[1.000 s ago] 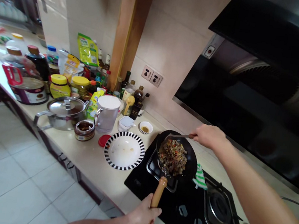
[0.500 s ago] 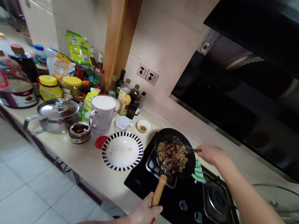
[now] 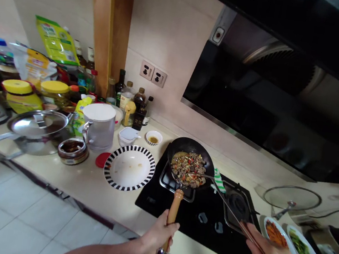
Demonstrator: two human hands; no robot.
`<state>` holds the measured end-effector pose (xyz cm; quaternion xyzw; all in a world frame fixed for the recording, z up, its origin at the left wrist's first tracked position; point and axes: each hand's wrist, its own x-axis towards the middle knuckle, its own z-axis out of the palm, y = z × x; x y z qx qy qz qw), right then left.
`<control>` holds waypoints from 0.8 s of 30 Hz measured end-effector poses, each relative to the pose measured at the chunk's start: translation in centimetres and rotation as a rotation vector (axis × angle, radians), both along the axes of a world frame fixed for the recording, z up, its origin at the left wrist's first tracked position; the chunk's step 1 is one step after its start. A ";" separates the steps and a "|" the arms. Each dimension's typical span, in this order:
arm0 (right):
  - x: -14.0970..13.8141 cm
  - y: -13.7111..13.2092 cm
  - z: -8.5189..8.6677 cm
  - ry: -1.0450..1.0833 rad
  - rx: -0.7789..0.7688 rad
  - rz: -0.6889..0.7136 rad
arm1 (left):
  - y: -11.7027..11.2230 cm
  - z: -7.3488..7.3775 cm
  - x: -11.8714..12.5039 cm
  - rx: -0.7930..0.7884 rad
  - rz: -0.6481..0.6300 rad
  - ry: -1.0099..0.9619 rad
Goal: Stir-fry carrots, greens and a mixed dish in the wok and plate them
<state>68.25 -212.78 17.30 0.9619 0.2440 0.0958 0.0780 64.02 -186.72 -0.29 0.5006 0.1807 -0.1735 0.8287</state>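
A black wok (image 3: pixel 192 150) full of chopped stir-fried food (image 3: pixel 189 169) sits on the left burner of the black hob (image 3: pixel 206 222). My left hand (image 3: pixel 158 237) is shut round the wok's wooden handle (image 3: pixel 174 203) at the counter's front edge. My right hand (image 3: pixel 265 252) is low at the right front and grips the long handle of a metal spatula (image 3: pixel 225 202), whose blade rests in the food at the wok's right side.
A striped empty plate (image 3: pixel 129 167) lies left of the hob. Behind it are a white jug (image 3: pixel 98 127), a small sauce bowl (image 3: pixel 153 138), a lidded steel pot (image 3: pixel 35 129) and several bottles and jars. At the right are a glass lid (image 3: pixel 292 197), a carrot dish (image 3: pixel 276 233) and a greens dish (image 3: pixel 305 249).
My right hand has drawn back from the far side of the wok to the near right, holding the spatula by its handle end. The view has swung right. My left hand keeps its hold.
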 end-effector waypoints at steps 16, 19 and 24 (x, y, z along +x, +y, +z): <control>3.3 4.2 -1.0 0.267 0.106 -0.120 | -0.2 -0.6 0.2 0.000 0.020 -0.017; 4.6 2.0 0.6 0.221 0.206 -0.156 | -0.2 -0.5 0.2 0.014 0.023 -0.016; 8.4 4.0 -1.1 0.107 0.192 -0.258 | -0.1 -0.2 0.1 0.021 0.027 -0.009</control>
